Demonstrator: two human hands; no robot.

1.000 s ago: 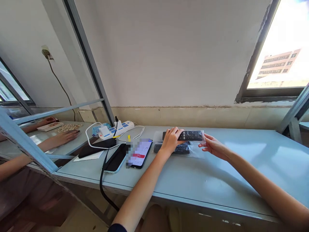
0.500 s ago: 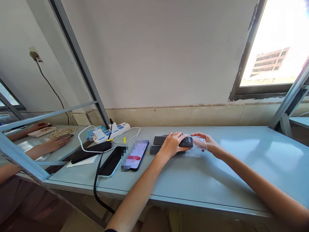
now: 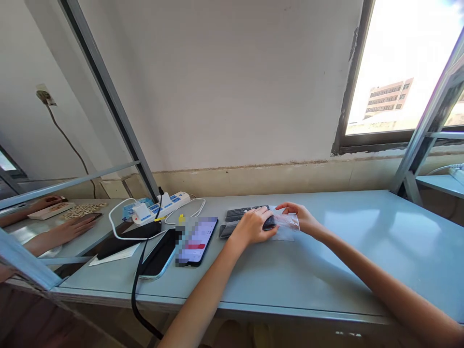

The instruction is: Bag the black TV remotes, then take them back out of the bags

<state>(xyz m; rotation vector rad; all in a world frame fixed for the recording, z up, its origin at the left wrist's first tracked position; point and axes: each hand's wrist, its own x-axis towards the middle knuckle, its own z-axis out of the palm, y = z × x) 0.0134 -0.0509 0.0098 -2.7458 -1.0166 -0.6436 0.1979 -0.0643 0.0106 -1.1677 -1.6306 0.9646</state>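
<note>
My left hand point(image 3: 253, 226) is closed over a flat black device point(image 3: 269, 223) with rounded corners and small marks, which looks like a remote control. Its fingers hide much of it. On the right, my right hand point(image 3: 297, 216) pinches the edge of a clear plastic bag point(image 3: 289, 221). The bag reaches across to the device's right end; how far it covers the device I cannot tell. Beneath and left of my left hand lie similar black pieces point(image 3: 235, 213), partly under clear plastic.
Left of my hands lie a phone with a lit screen point(image 3: 201, 241) and a dark-screened phone point(image 3: 158, 253). Behind them are a white power strip point(image 3: 170, 208), cables and a black pouch point(image 3: 126, 240). A metal frame point(image 3: 108, 92) separates another person's hands point(image 3: 72, 231).
My right hand has drawn the plastic bag closer around the black device's end. My left hand still holds the device. The whole view has shifted slightly.
</note>
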